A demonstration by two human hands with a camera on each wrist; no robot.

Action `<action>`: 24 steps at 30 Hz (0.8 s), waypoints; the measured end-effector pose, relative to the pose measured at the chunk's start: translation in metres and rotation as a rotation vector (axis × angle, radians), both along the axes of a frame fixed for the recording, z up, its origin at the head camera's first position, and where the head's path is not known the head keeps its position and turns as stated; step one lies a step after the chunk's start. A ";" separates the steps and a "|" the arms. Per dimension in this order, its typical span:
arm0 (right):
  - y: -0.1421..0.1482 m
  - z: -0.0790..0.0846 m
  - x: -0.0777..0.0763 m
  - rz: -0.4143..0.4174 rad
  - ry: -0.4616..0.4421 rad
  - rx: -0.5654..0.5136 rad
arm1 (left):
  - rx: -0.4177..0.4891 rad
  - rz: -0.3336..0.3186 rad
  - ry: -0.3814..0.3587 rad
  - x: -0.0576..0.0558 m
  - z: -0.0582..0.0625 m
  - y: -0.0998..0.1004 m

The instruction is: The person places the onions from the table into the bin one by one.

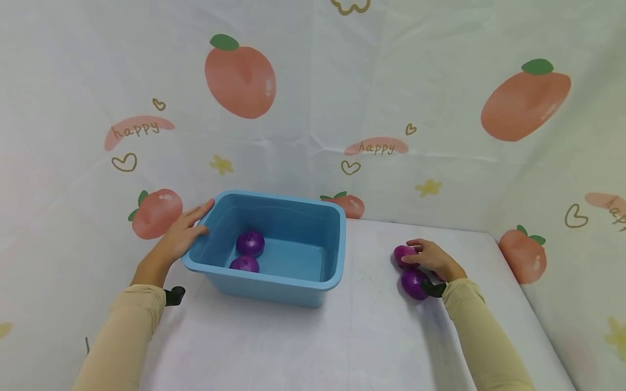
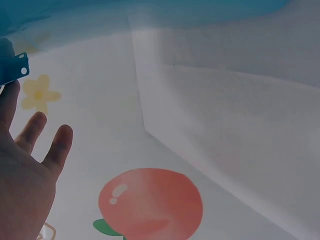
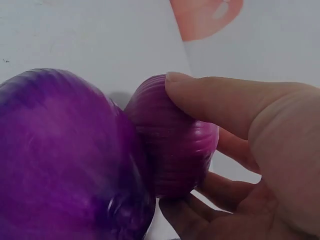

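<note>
"So, how much is done, as you see it?"

"About half, I'd judge. Two purple onions (image 1: 250,244) sit in the blue basin (image 1: 269,293), left of centre in the frame, one just behind the other toward its left end."

"And what's left?"

"On the right side of the frame, out on the white table (image 1: 371,336), a pinkish onion (image 1: 400,256) and a darker onion (image 1: 413,284), touching each other. A sliver of purple (image 1: 438,276) shows by the wrist as well; I can't tell whether that's another one."

"What's the right hand (image 1: 435,258) up to?"

"Pinching the pinkish one, thumb on one side and fingers round the other; the right wrist view shows that plainly. It's well apart from the basin, so I wouldn't count that one as done."

"Is the left hand (image 1: 181,233) holding anything?"

"It rests against the basin's rim at the left end, fingers fairly straight. Its wrist view, at the lower left, has the fingers in sight spread apart; the others are cut off by the edge, so I can't tell how those lie."
</note>
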State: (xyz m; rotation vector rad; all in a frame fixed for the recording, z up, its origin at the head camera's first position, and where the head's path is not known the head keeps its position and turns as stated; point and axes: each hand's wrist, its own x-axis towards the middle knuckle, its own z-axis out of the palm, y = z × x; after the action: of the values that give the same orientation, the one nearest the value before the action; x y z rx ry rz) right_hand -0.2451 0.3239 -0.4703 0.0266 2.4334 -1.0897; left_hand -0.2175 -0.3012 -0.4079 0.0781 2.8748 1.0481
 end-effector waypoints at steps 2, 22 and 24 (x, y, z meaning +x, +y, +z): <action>-0.001 -0.001 -0.002 0.018 0.021 0.026 | 0.003 -0.002 0.003 0.000 0.000 0.000; -0.023 0.028 -0.005 -0.047 0.245 -0.120 | 0.003 0.006 -0.012 0.001 0.002 0.001; -0.027 0.034 -0.004 -0.063 0.241 -0.127 | 0.002 0.010 -0.014 0.001 0.001 0.001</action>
State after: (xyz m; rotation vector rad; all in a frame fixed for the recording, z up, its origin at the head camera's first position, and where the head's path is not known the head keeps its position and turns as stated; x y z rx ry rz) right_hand -0.2489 0.2967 -0.4365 -0.0732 2.5828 -1.3426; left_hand -0.2170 -0.3001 -0.4072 0.0562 2.8645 1.0483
